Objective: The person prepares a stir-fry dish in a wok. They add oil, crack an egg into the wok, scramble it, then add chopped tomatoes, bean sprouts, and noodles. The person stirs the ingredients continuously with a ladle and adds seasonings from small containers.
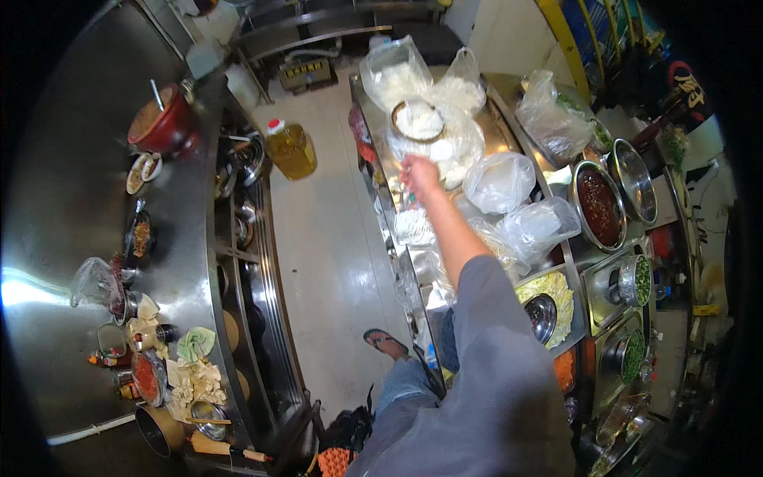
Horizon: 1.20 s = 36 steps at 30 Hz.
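My right hand [419,174] reaches over the steel worktop, its fingers bent and blurred. It is just below a round bowl of white food [418,120] that rests among clear plastic bags of white food [398,80]. A small greenish item [412,197] shows beside the fingers; whether they touch it is unclear. White food [414,227] lies nearer to me, below the hand. Right of the wrist sits a knotted clear bag [499,182], with another clear plastic bag [539,229] below it. My left hand is out of view.
Right: a steel basin of dark red sauce [598,206], an empty-looking steel bowl [635,181], a tray of shredded cabbage [562,298], chopped greens [642,280]. An oil jug [291,150] stands on the floor. Left: a steel counter [179,238] holds a red pot [161,122] and jars.
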### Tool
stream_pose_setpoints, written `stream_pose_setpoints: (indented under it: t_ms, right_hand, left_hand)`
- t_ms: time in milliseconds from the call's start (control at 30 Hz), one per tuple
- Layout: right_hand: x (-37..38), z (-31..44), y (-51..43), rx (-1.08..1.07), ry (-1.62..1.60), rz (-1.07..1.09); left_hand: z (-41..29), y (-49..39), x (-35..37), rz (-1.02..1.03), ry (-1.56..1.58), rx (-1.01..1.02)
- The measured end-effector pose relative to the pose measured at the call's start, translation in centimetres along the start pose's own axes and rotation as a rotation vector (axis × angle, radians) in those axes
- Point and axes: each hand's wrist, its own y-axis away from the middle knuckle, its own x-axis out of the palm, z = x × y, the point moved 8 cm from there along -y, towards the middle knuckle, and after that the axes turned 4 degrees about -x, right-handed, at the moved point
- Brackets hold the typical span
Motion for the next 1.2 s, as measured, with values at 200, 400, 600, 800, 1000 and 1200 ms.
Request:
stream_pose_setpoints:
  t_ms: [200, 400, 600, 800, 1000, 1200]
  right_hand:
    - [1.5, -1.1, 4.9, -0.565, 1.164, 0.692]
    - [-7.1, -1.3, -0.9, -0.348, 1.79, 0.254]
    - [-11.2, -5.2, -3.9, -0.291, 1.765, 0.507]
    - [-13.8, -9.0, -3.9, 0.372, 1.456, 0.535]
    - [-12.5, -8.3, -3.1, 0.224, 1.276, 0.539]
    - [-9.3, -6.5, -2.3, 0.173, 1.141, 0.62]
  left_hand:
    - [-2.8, 0.2, 2.1, 0.003, -0.029, -0.035]
    - [-3.8, -0.1, 3.0, 0.011, -0.023, -0.034]
    - [-3.5, 0.0, 3.3, 0.034, 0.027, -0.031]
    - [-2.1, 0.7, 2.6, 0.032, 0.054, -0.032]
    - [1.4, 1.8, -0.1, 0.002, 0.168, -0.063]
    - [11.0, 2.2, -7.8, -0.093, 0.39, -0.125]
